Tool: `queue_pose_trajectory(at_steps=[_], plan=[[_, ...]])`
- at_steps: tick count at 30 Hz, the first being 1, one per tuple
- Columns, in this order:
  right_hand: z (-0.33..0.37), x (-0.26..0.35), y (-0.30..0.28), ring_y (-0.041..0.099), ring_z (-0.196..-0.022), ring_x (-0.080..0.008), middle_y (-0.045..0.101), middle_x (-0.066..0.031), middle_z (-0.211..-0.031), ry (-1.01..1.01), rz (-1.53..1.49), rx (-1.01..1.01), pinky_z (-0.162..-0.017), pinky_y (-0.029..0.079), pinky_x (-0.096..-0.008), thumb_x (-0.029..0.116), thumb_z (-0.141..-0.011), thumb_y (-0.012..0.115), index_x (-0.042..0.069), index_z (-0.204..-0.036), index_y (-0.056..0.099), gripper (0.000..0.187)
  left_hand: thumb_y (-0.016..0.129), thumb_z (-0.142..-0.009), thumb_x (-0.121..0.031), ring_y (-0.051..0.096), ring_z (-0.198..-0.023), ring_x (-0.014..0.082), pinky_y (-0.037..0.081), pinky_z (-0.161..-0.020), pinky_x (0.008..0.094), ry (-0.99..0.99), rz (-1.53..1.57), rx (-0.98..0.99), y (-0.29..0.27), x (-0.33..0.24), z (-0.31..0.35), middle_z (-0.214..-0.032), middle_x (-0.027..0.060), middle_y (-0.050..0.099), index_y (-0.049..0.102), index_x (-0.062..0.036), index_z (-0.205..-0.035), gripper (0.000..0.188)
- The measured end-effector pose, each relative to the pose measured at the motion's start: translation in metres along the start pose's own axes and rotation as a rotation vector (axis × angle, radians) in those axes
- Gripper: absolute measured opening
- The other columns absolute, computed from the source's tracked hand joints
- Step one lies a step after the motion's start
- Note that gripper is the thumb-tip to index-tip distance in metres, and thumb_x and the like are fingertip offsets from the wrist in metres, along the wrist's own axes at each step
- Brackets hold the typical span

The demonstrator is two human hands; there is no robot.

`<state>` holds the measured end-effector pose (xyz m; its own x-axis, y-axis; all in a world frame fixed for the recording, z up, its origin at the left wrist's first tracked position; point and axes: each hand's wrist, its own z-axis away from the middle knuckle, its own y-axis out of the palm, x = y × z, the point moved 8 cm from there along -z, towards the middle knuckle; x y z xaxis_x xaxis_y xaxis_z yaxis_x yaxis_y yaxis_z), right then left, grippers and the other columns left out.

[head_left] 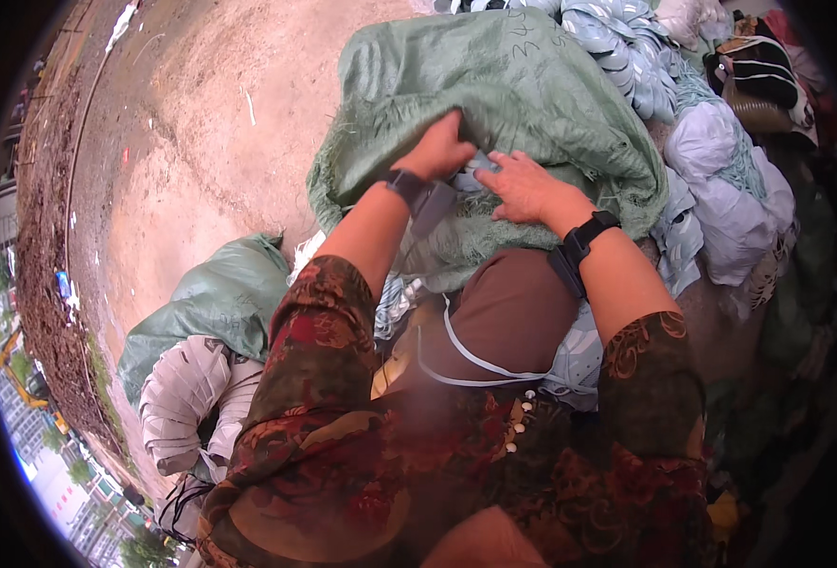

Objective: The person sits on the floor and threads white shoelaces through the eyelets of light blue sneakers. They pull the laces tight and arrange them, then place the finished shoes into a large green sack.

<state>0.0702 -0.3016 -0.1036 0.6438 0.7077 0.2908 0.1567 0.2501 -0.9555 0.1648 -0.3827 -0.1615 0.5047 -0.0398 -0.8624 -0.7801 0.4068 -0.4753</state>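
A large green woven sack (418, 66) lies in front of me, its frayed mouth turned toward my body. At that mouth, my left hand (437, 149) is closed on a fold of the sack; some of its fingertips are hidden. My right hand (529, 192) is just to the right, fingers bent but apart, the fingertips touching light-blue pieces (478, 164) in the opening. What these pieces are is too small to tell. A band with a dark box is on each wrist.
At the left sit a smaller green sack (224, 293) and a bundle of pale grey strips (184, 393). Light-blue cut pieces (632, 66) and white plastic bags (726, 180) are piled at the right. A light-blue strap (466, 355) crosses my brown-clad leg (523, 308).
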Motion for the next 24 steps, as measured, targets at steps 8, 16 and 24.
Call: queue_pose_trajectory(at_steps=[8,16,24], plan=[[0.073,-0.078,0.080,0.058,-0.093,-0.0343,0.063,-0.0157,-0.084,0.366,-0.042,0.422,-0.086,0.041,-0.0426,0.005,-0.067,0.055,0.005,-0.083,0.065,0.019,0.063,-0.072,-0.013,0.056,-0.085,0.0285,0.051,-0.067,0.0360,0.200,0.592,-0.502,-0.148,-0.057,-0.062,-0.104,0.0236,0.053,0.014,0.0088,-0.136,0.083],[0.066,-0.071,0.032,0.059,-0.095,-0.0360,0.060,-0.0199,-0.105,0.577,-0.095,0.679,-0.080,0.047,-0.0423,0.011,-0.074,0.050,0.002,-0.089,0.067,0.024,0.067,-0.071,-0.050,0.063,-0.073,0.0275,0.049,-0.068,0.0362,-0.152,-0.300,0.155,-0.020,0.026,-0.047,-0.077,0.0193,0.064,0.064,0.0064,-0.083,0.058],[0.083,-0.095,0.015,0.050,-0.110,-0.0373,0.055,-0.0251,-0.114,0.770,-0.122,0.490,-0.097,0.037,-0.0380,0.007,-0.070,0.054,-0.002,-0.120,0.049,0.051,0.062,-0.070,0.000,0.044,-0.120,0.0251,0.045,-0.090,0.0349,0.345,0.283,0.159,0.047,-0.043,-0.040,-0.142,0.0074,0.029,0.026,-0.0128,-0.140,0.080]])
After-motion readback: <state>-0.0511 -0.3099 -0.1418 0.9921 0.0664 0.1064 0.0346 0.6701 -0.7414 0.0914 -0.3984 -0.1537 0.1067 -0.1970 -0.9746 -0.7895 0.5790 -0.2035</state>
